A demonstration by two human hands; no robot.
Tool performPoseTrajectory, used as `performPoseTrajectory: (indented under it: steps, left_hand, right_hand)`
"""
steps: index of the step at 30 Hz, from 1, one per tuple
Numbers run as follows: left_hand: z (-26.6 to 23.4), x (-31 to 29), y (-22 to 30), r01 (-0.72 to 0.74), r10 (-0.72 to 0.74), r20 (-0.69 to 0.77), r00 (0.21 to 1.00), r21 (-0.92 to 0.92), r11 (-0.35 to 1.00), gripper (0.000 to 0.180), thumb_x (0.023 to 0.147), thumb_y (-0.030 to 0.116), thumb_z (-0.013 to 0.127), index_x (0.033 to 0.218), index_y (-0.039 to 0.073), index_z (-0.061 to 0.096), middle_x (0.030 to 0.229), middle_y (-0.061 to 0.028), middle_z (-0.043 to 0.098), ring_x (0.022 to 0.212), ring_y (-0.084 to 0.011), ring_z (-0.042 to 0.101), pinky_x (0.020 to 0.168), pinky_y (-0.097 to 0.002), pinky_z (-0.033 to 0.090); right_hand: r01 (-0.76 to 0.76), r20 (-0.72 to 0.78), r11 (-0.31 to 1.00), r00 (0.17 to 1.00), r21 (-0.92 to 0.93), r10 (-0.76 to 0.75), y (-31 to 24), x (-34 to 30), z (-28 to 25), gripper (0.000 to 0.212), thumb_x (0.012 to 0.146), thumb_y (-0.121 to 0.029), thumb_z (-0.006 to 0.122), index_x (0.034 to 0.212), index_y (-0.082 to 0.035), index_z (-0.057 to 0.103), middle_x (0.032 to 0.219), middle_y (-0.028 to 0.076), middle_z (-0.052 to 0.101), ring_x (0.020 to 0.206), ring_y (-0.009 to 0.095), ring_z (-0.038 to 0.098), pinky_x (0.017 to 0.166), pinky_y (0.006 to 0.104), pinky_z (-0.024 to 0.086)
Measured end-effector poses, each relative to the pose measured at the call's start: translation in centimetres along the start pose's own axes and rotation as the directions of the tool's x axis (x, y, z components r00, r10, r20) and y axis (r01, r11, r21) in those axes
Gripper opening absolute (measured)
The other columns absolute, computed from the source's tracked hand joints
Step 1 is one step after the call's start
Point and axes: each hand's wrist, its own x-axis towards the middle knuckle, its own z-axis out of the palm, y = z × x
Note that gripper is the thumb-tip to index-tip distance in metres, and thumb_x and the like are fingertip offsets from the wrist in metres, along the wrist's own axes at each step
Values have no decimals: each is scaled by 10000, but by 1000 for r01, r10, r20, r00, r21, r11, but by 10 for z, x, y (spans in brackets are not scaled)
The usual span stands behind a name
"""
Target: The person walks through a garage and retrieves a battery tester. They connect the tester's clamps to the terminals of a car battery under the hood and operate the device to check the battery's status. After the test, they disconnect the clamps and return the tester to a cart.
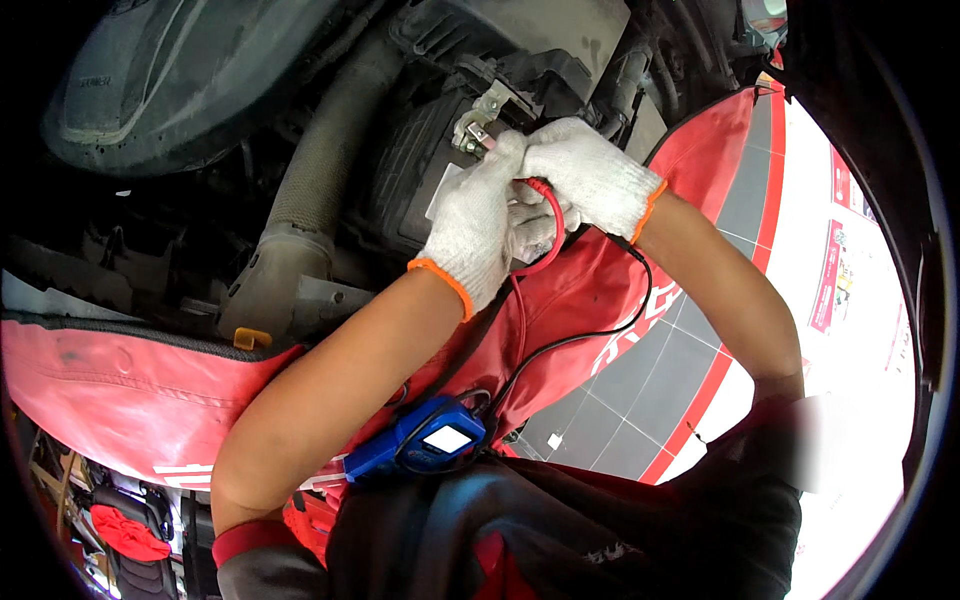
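Left hand [468, 225] and right hand [590, 175]: gloved, fingers curled, meeting beside the terminal [492, 105], inward of the engine bay's near edge. The red lead [557, 240] loops up between them; from where I stand the gloves conceal its end, so which hand grasps it cannot be told. The black lead [528, 356] reaches the right cuff. Tester [415, 440]: blue, screen lit, at the near edge of the red cover [590, 285], just before the person's shirt [560, 530].
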Motion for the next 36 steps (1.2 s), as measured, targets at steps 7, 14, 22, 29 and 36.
performPoseTrajectory:
  steps: [7,14,22,29,36]
  left_hand:
    - [17,-14,1,-38,24,-100,995,-141,989,438,989,413,528,1124,-3,524,968,-175,638,865,-288,680,766,-433,602]
    - [17,0,10,-49,4,-218,976,-205,978,353,913,316,568,938,-36,586,802,-164,621,593,-255,631,497,-378,534]
    - [12,16,4,-113,92,-329,940,-45,993,447,891,343,520,900,-89,632,766,-171,634,598,-252,632,482,-368,491]
    - [24,-12,18,-69,38,-279,960,-102,992,527,928,409,486,982,-103,597,764,-181,627,614,-278,653,493,-398,559]
    - [20,-9,18,-21,9,-222,975,-55,998,556,949,499,485,1047,-37,597,870,-184,655,655,-264,671,577,-378,585]
  right_hand:
    - [-21,-46,998,999,-66,18,-18,-17,10,228,804,-102,584,648,63,562,547,111,535,415,185,513,393,359,427]
    - [21,-155,983,987,-180,-49,-17,-10,21,251,793,-109,592,587,30,556,534,48,512,474,118,451,437,328,374]
    - [-4,-202,977,979,-214,-40,-25,-7,28,287,807,-141,599,573,16,548,515,41,482,494,120,432,465,348,363]
    - [0,-210,984,977,-177,-38,-31,-15,32,261,822,-143,603,624,27,592,565,57,546,486,132,487,428,323,388]
    - [-26,-191,988,982,-149,-3,-31,-15,29,262,812,-181,640,667,36,616,593,64,576,481,135,521,407,307,408]
